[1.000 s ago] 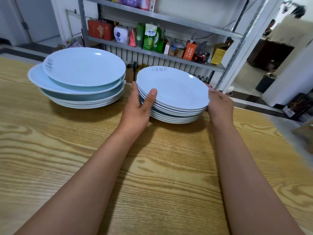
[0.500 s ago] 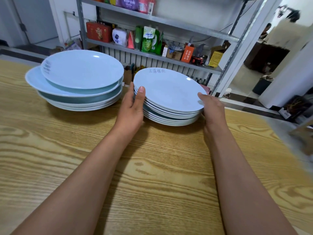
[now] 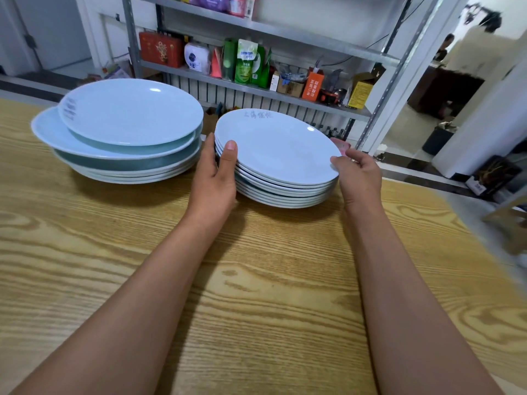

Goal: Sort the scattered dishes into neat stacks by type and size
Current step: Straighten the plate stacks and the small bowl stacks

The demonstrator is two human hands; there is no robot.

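Both hands are shifting their hold on the smaller plate stack (image 3: 278, 163): the left hand (image 3: 214, 178), whose thumb was hooked over the rim 1 second ago and then lay flat along the side, is now pressing its thumb up against the stack's 9 o'clock edge with the other fingers tucked behind the rim, out of sight. Meanwhile the right hand (image 3: 358, 173) is coming round to the 3 o'clock edge, its fingers curling and pinching the rim of the top plate. Between those 2 moments the stack itself is barely moving; it is sitting on the tabletop (image 3: 256, 280) at about 1 o'clock from the viewer.

Judging by the even rims, this squeezing from 2 sides is squaring the pile up, so that stack looks nearly done. At 11 o'clock the larger plate stack (image 3: 122, 143) is sitting just beside it, apart from the left hand, and it is looking less tidy: its top plate (image 3: 131, 109) is riding off-centre toward 1 o'clock over a wider one below. That pile probably needs re-sorting by size next.

Behind the tabletop a metal shelf (image 3: 256, 78) is holding boxes and pouches.
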